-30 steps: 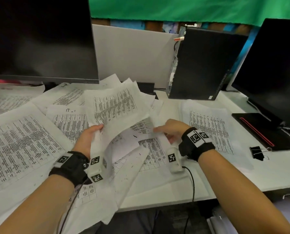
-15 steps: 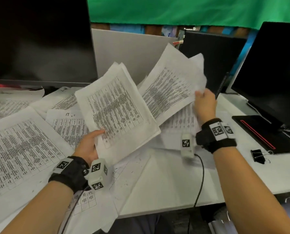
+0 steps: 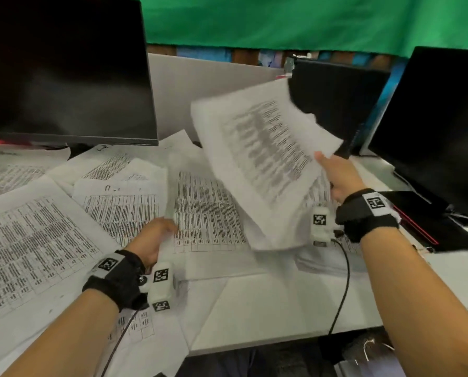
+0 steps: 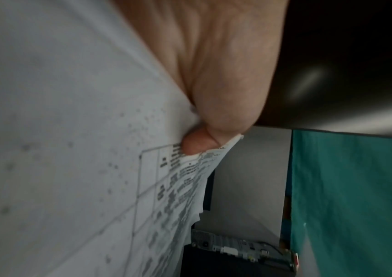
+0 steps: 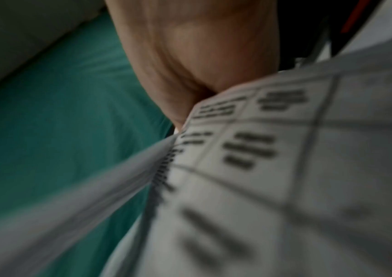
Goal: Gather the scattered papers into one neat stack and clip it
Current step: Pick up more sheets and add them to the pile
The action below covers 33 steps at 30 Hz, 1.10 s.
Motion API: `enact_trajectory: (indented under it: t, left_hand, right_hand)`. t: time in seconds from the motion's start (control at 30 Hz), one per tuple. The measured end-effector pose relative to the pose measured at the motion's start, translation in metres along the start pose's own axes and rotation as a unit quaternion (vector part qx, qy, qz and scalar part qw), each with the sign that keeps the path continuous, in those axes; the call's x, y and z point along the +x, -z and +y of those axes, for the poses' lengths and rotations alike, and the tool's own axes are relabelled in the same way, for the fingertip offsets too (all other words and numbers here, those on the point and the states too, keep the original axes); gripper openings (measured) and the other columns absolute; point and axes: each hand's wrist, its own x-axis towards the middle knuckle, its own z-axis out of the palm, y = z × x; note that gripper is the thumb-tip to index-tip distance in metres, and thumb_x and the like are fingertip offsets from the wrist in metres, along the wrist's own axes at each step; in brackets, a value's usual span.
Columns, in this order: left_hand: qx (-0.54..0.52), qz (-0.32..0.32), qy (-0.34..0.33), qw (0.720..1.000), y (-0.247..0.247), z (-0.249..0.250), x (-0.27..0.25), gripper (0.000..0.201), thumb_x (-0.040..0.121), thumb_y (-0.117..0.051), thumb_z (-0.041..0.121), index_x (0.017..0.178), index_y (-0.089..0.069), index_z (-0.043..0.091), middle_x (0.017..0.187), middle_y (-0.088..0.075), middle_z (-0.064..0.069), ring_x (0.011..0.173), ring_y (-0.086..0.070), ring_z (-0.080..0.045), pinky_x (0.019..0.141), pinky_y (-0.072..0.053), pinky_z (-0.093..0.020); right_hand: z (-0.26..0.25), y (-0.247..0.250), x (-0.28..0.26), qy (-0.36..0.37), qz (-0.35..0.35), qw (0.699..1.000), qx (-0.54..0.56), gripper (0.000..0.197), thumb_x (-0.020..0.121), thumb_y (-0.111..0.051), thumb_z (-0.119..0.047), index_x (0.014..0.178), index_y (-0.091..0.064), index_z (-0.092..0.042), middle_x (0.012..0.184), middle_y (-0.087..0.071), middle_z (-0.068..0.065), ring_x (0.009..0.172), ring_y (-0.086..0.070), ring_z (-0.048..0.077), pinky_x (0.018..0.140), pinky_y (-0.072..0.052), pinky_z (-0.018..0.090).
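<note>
Printed sheets lie scattered over the white desk (image 3: 254,308), most of them on the left (image 3: 37,240). My left hand (image 3: 151,240) pinches the left edge of a few sheets (image 3: 208,213) lying flat at the middle; in the left wrist view the thumb (image 4: 199,144) presses on that paper (image 4: 71,150). My right hand (image 3: 339,175) holds a bundle of sheets (image 3: 260,159) by its right edge, raised and tilted above the desk, blurred by motion. The right wrist view shows the palm (image 5: 190,56) against this bundle (image 5: 285,168). No clip is visible.
A dark monitor (image 3: 64,72) stands at the back left and another (image 3: 431,131) at the right. A black computer case (image 3: 336,104) is behind the raised bundle. A black pad with a red line (image 3: 431,227) lies at the right. A cable (image 3: 344,281) hangs from my right wrist.
My left hand has lowered its sheets from the air flat onto the desk. The bundle in my right hand has swung down and left over them.
</note>
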Motion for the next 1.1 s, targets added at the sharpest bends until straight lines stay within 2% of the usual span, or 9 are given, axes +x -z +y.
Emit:
enact_trajectory:
  t: [0.27,0.43,0.53,0.6,0.67,0.77,0.87,0.97,1.1]
  left_hand:
    - [-0.014,-0.008,0.046,0.999,-0.006,0.008,-0.005,0.009,0.090,-0.046,0.009,0.093,-0.053,0.004,0.070,-0.053,-0.012,0.056,-0.056,-0.028,0.057,-0.049,-0.035]
    - [-0.005,-0.015,0.027,1.000,-0.014,0.011,-0.009,0.063,0.092,-0.049,0.051,0.146,-0.033,0.024,0.134,-0.051,-0.007,0.123,-0.049,-0.032,0.099,-0.043,-0.044]
    - [0.137,-0.050,-0.012,0.989,-0.015,0.010,-0.014,0.060,0.080,-0.066,0.043,0.131,-0.046,0.020,0.136,-0.050,-0.002,0.126,-0.046,-0.022,0.110,-0.034,-0.044]
    - [0.168,-0.061,-0.013,0.984,-0.013,0.008,-0.012,0.047,0.072,-0.075,0.025,0.114,-0.058,0.016,0.123,-0.063,-0.011,0.113,-0.059,-0.027,0.104,-0.043,-0.049]
    - [0.162,-0.039,-0.023,0.986,-0.012,0.007,-0.009,0.044,0.078,-0.073,0.014,0.119,-0.057,0.012,0.115,-0.066,-0.012,0.107,-0.062,-0.029,0.098,-0.047,-0.049]
    - [0.111,0.003,-0.025,0.993,-0.011,0.001,-0.002,0.039,0.089,-0.063,0.010,0.125,-0.052,0.002,0.102,-0.066,-0.008,0.090,-0.064,-0.023,0.069,-0.057,-0.032]
    - [0.090,0.041,-0.021,0.995,-0.015,0.000,-0.001,0.031,0.095,-0.056,0.012,0.123,-0.051,0.002,0.104,-0.064,-0.015,0.088,-0.063,-0.028,0.064,-0.055,-0.035]
    - [0.094,0.059,-0.009,0.994,-0.017,0.000,0.004,0.039,0.097,-0.052,0.017,0.131,-0.046,0.000,0.109,-0.061,-0.017,0.096,-0.061,-0.034,0.079,-0.055,-0.044]
    - [0.041,0.031,0.011,0.999,-0.018,0.002,0.001,0.029,0.100,-0.046,0.020,0.122,-0.046,0.002,0.093,-0.061,-0.013,0.077,-0.061,-0.026,0.068,-0.055,-0.039]
  right_hand:
    - [-0.002,-0.063,-0.008,0.143,-0.076,0.942,-0.293,0.043,0.089,-0.067,-0.034,0.071,-0.058,0.004,0.066,-0.050,0.022,0.062,-0.048,0.019,0.058,-0.036,0.025]
    - [-0.007,-0.102,-0.006,0.145,-0.052,0.932,-0.328,0.052,0.093,-0.063,-0.028,0.052,-0.034,-0.015,0.053,-0.031,0.002,0.052,-0.029,0.016,0.046,-0.023,0.027]
    - [-0.006,-0.116,-0.008,0.127,-0.069,0.937,-0.317,0.044,0.096,-0.058,-0.032,0.059,-0.046,-0.012,0.060,-0.047,0.008,0.061,-0.045,0.024,0.054,-0.032,0.030]
    - [-0.008,-0.115,-0.014,0.101,-0.145,0.923,-0.342,0.034,0.098,-0.052,-0.039,0.093,-0.066,-0.009,0.096,-0.067,0.015,0.092,-0.063,0.030,0.078,-0.046,0.032]
    - [-0.013,-0.102,-0.017,0.034,-0.227,0.868,-0.440,0.051,0.095,-0.056,-0.044,0.130,-0.056,-0.007,0.129,-0.060,0.009,0.119,-0.058,0.029,0.101,-0.045,0.039]
    - [-0.018,-0.075,-0.008,-0.056,-0.312,0.809,-0.494,0.047,0.086,-0.072,-0.030,0.125,-0.060,-0.005,0.123,-0.067,0.009,0.107,-0.066,0.027,0.097,-0.052,0.043]
    - [-0.022,-0.057,-0.001,0.050,-0.093,0.850,-0.515,0.030,0.093,-0.062,-0.017,0.115,-0.064,0.003,0.115,-0.066,0.018,0.096,-0.063,0.030,0.077,-0.047,0.029]
    - [-0.029,-0.039,0.003,0.149,0.207,0.921,-0.295,0.029,0.101,-0.047,-0.015,0.117,-0.060,0.005,0.117,-0.062,0.019,0.108,-0.060,0.031,0.083,-0.044,0.031]
    - [-0.026,-0.036,0.010,0.126,0.185,0.974,-0.039,0.030,0.098,-0.049,-0.018,0.116,-0.060,0.003,0.102,-0.058,0.012,0.093,-0.053,0.021,0.086,-0.047,0.034]
